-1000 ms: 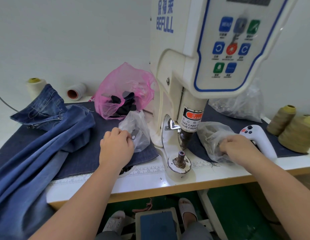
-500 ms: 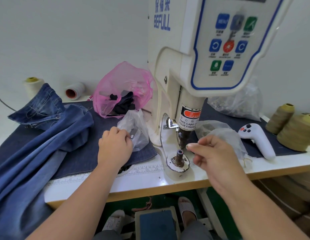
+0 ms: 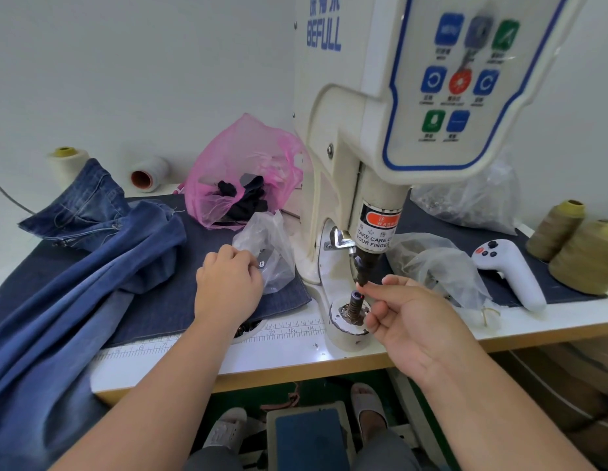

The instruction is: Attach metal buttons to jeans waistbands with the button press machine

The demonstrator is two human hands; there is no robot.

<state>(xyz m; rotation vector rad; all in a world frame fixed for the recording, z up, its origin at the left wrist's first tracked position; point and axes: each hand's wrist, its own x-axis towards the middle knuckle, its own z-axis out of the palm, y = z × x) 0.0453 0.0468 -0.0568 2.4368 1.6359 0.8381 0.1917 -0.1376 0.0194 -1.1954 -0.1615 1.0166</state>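
Observation:
The cream button press machine (image 3: 343, 171) stands mid-table, its dark upper punch (image 3: 362, 266) above the lower die post (image 3: 355, 304). My right hand (image 3: 411, 321) is at the die, thumb and forefinger pinching a small part right under the punch tip; the part itself is too small to make out. My left hand (image 3: 227, 287) is curled at the mouth of a clear plastic bag (image 3: 268, 253), where a small metal piece shows by the fingertips. Blue jeans (image 3: 74, 266) lie piled at the left, hanging off the table's front.
A pink bag (image 3: 248, 168) with dark scraps sits behind the clear bag. Right of the machine lie crumpled clear bags (image 3: 441, 263), a white handheld controller (image 3: 513, 270) and olive thread cones (image 3: 577, 253). White spools (image 3: 149, 173) stand at the back left. A foot pedal (image 3: 309, 436) lies below.
My right hand left the clear bag on the right and came over to the die, pinching something under the punch. My left hand stayed at the left bag.

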